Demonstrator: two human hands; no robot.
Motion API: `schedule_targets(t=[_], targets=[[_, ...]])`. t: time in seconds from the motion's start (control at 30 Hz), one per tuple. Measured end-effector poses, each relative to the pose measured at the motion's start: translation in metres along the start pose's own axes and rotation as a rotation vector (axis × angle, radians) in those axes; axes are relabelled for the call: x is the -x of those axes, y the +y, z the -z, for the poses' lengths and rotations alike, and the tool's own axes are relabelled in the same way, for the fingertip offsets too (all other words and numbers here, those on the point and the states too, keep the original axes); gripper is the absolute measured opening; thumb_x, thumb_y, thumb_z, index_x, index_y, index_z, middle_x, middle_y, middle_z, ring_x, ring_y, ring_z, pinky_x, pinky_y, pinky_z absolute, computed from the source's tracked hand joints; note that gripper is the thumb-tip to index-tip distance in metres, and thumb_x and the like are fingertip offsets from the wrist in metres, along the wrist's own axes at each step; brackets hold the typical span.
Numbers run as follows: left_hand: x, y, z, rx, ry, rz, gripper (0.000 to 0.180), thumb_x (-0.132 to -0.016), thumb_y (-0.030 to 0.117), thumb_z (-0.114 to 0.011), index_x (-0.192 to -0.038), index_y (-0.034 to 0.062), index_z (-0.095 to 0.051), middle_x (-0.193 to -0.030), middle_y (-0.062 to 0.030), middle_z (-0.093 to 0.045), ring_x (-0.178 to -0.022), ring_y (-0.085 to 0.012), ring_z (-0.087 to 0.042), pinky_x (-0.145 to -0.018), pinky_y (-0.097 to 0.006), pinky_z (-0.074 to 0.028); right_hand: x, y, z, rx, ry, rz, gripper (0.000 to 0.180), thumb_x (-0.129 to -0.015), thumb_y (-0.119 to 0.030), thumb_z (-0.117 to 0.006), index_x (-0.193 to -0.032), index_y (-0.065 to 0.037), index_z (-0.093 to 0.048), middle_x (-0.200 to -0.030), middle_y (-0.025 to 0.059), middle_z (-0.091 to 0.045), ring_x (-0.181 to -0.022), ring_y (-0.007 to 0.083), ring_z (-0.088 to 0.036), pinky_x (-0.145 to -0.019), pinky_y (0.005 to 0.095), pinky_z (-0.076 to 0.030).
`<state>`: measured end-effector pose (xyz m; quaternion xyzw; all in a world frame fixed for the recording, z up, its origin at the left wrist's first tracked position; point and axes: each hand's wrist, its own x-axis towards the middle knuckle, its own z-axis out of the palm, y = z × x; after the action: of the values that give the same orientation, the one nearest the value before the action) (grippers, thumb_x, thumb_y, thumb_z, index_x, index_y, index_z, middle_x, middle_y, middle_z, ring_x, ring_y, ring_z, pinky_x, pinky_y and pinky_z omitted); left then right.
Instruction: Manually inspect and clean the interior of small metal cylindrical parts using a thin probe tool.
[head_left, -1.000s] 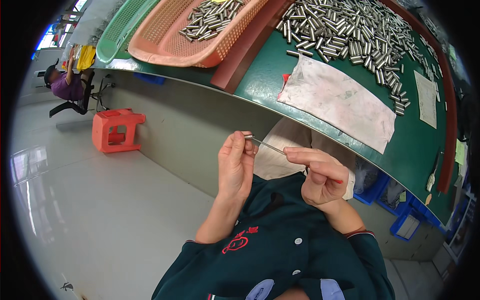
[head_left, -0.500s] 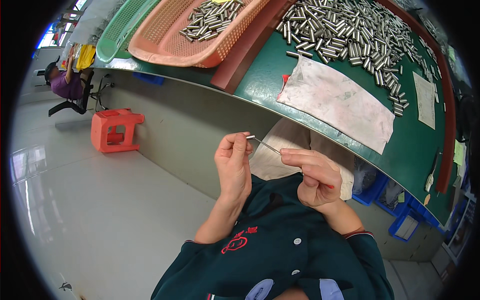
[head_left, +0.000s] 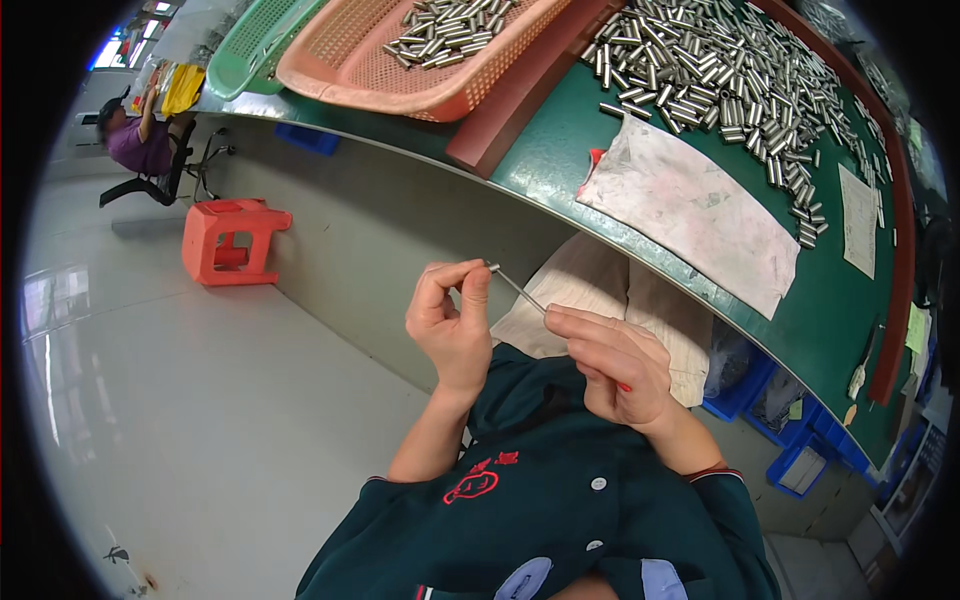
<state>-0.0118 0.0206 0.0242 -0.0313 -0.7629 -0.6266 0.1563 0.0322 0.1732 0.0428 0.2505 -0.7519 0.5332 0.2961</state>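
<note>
Cylinder [head_left: 494, 268], small and metallic, sits pinched between the thumb and forefinger of the left hand [head_left: 450, 325], at the upper end of a thin metal rod [head_left: 522, 294]. The right hand [head_left: 622, 365] grips that rod at its lower end, fingers laid along it and thumb tucked beneath, so each hand is closed on its own piece. From the right fingertips the rod's long axis slants up and to the left, straight toward the cylinder, which is thus ahead and to the left of the right hand and directly at the left fingertips, the nearer of the two. Whether the rod's tip enters the cylinder's end or merely touches it is too small to tell; the cylinder's own axis is hard to judge, since the fingers cover most of it. Both hands hang above the person's lap, short of the edge of the green table [head_left: 540, 160]. Beyond them on the table lie a stained cloth [head_left: 700, 210] and, behind it, a broad heap of similar cylinders [head_left: 730, 85], while a pink basket [head_left: 340, 92] farther left holds a smaller batch [head_left: 450, 35].
</note>
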Motion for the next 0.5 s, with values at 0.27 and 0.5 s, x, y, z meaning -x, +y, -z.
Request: schedule_targets(t=[0.27, 0.5], targets=[[0.005, 0.002, 0.0, -0.057, -0.057, -0.15, 0.005, -0.08, 0.003, -0.058, -0.082, -0.0015, -0.056, -0.072, -0.0035, -0.052, -0.063, -0.0086, -0.047, -0.056, -0.018, -0.037, 0.011, 0.009, -0.004, -0.116, 0.2, -0.048, 0.01, -0.083, 0.0, -0.047, -0.093, 0.002, -0.045, -0.083, 0.0218, -0.06, -0.075, 0.0304, -0.062, -0.065, 0.0366, -0.052], [0.002, -0.003, 0.003, 0.068, 0.004, -0.035, 0.007, -0.08, 0.005, -0.058, -0.084, -0.0016, -0.057, -0.075, -0.0047, -0.053, -0.064, -0.0094, -0.049, -0.057, -0.02, -0.039, 0.0, 0.001, -0.001, -0.028, 0.056, -0.041, 0.014, -0.082, 0.002, -0.048, -0.096, 0.002, -0.044, -0.084, 0.0218, -0.06, -0.077, 0.0313, -0.062, -0.065, 0.0359, -0.052]])
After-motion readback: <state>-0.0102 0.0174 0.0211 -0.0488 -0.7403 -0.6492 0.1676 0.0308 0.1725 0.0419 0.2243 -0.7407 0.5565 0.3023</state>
